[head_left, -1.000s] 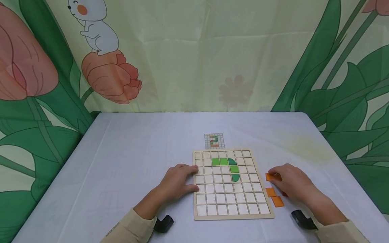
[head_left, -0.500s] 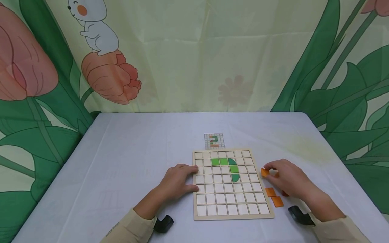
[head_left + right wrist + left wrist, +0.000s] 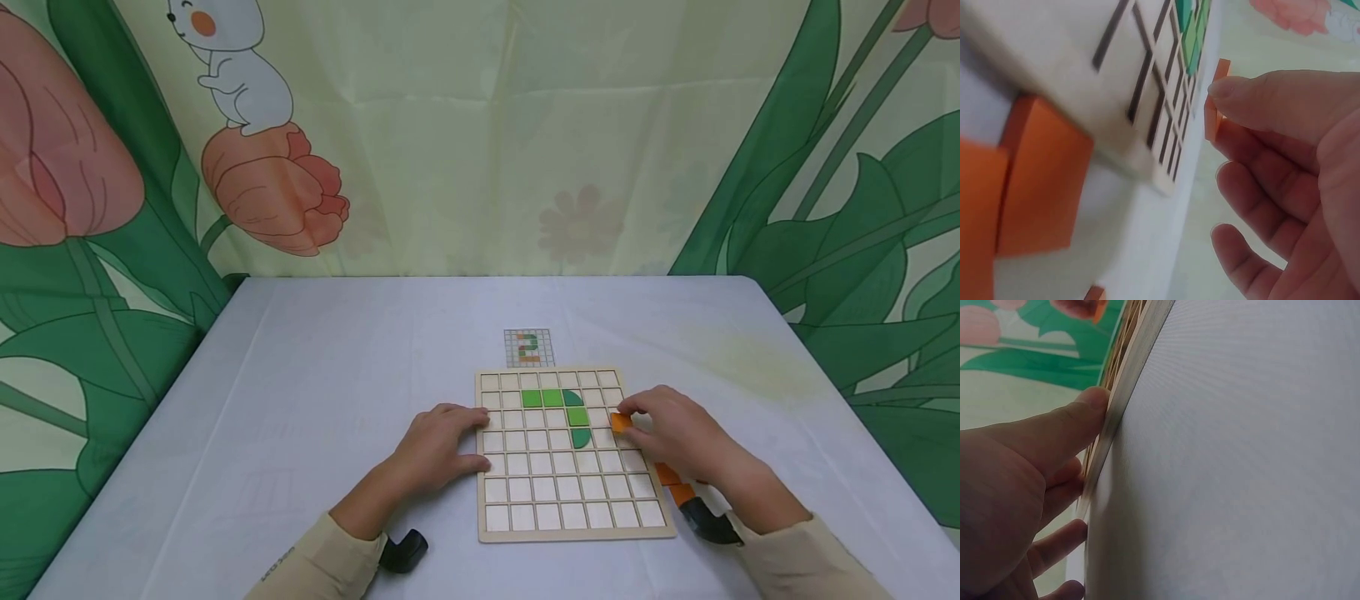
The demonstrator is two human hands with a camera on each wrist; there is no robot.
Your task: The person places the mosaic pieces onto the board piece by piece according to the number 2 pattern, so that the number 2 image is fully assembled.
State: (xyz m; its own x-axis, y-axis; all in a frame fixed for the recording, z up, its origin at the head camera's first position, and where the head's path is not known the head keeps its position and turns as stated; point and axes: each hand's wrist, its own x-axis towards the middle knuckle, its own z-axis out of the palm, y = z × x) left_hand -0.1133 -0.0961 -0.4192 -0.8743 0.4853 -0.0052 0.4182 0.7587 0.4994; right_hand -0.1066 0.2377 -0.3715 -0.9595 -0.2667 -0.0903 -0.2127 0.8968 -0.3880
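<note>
My right hand [image 3: 678,429] pinches an orange square tile [image 3: 620,423] between thumb and forefinger, over the right side of the wooden grid board [image 3: 577,536]. The same tile [image 3: 1211,109] shows edge-on in the right wrist view, the other fingers curled behind it. My left hand [image 3: 438,446] touches the board's left edge with thumb and spread fingers; the left wrist view has the thumb against the wooden rim [image 3: 1110,415]. Set in the board are bright green squares [image 3: 552,398] and dark green rounded pieces [image 3: 581,437], forming a bent line.
Beside the board's right edge lie more orange tiles [image 3: 666,475], partly behind my right hand and its black wrist mount [image 3: 708,523]. Behind the board is a small gridded card [image 3: 528,347] with a coloured figure. All lie on a white-covered table [image 3: 337,358].
My right hand has carried the orange tile leftward from the table beside the board to over its right columns. The left hand and board stay put.
</note>
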